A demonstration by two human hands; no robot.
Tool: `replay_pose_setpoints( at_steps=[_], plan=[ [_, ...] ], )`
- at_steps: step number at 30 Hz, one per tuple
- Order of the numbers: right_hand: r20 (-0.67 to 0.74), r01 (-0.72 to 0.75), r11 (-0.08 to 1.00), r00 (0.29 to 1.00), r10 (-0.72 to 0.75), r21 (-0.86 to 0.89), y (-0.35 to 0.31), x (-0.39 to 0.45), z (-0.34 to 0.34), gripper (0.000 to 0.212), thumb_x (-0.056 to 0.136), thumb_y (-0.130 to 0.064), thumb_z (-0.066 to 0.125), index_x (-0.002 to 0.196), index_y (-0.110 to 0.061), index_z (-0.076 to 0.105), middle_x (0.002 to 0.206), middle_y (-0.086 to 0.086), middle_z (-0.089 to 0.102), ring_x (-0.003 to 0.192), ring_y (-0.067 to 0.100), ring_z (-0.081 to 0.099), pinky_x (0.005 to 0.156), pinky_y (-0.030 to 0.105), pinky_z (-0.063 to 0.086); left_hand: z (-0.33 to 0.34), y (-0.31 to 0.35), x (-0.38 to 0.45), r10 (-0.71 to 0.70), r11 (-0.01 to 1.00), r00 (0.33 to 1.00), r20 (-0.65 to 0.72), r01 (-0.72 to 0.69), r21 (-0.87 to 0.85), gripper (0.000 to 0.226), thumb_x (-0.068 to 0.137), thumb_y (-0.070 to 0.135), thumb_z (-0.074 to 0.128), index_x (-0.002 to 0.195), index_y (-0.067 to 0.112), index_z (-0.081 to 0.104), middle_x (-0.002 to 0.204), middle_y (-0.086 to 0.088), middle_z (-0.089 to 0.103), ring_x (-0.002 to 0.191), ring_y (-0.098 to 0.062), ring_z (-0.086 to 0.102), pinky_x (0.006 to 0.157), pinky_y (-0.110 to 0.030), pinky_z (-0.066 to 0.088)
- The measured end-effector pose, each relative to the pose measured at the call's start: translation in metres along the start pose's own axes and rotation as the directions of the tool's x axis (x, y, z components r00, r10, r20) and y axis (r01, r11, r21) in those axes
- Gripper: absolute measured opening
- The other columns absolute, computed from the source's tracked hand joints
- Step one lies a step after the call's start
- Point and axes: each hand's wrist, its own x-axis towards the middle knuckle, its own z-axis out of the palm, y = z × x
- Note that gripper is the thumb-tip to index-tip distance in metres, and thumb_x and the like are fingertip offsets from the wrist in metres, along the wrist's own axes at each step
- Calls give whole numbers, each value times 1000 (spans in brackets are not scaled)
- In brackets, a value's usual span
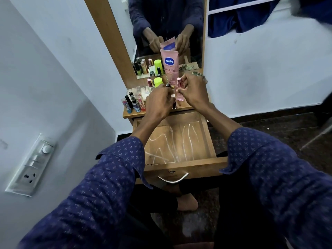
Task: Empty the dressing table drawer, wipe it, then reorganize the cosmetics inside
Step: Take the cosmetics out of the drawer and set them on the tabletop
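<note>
The wooden drawer (206,133) is pulled out below the dressing table top and holds nothing; its floor shows pale streaks. Several cosmetics (133,103) stand on the table top at the left. A tall pink Vaseline tube (169,67) stands upright by the mirror. My left hand (158,103) holds a small dark tube with a white tip (173,100) over the table's front edge. My right hand (193,92) pinches a slim pink bottle with a rose cap (179,87), right beside the left hand.
A mirror (167,24) in a wooden frame rises behind the table and reflects my hands. A lime-green capped bottle (158,81) stands mid-table. The drawer's metal handle (173,177) faces me. A switch panel (30,164) is on the left wall. Dark floor lies to the right.
</note>
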Motion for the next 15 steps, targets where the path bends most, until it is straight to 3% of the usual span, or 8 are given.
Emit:
replay_pose_setpoints(
  at_steps=[4,10,13,15],
  plan=[
    [-31,-34,999,999,33,-14,2,10,13,35,74,-18,93,100,-14,71,88,1,76,77,15,70,67,36,60,4,1,7,11,999,1000,-9,-11,51,16,98,25,69,111,22,79,108,4,66,86,-13,57,53,-20,28],
    [-42,-25,1000,999,25,-4,6,13,29,33,76,-22,92,97,-15,67,87,-3,73,74,8,68,63,25,58,9,-3,14,-15,998,999,-29,17,56,15,99,26,70,111,23,78,107,4,65,88,-13,58,55,-23,33],
    [-34,-45,999,998,45,8,7,13,30,33,78,-22,91,97,-14,66,85,-8,67,70,0,61,57,11,46,10,-5,14,-29,999,999,-41,31,33,16,97,23,72,112,22,78,110,4,66,90,-12,57,59,-25,39],
    [-23,-48,999,999,48,15,8,12,30,33,78,-21,91,97,-14,65,84,-9,65,69,-2,58,56,10,46,12,-7,14,-31,999,999,-34,32,17,16,96,23,74,112,23,77,110,5,65,91,-13,60,60,-25,43]
  ],
)
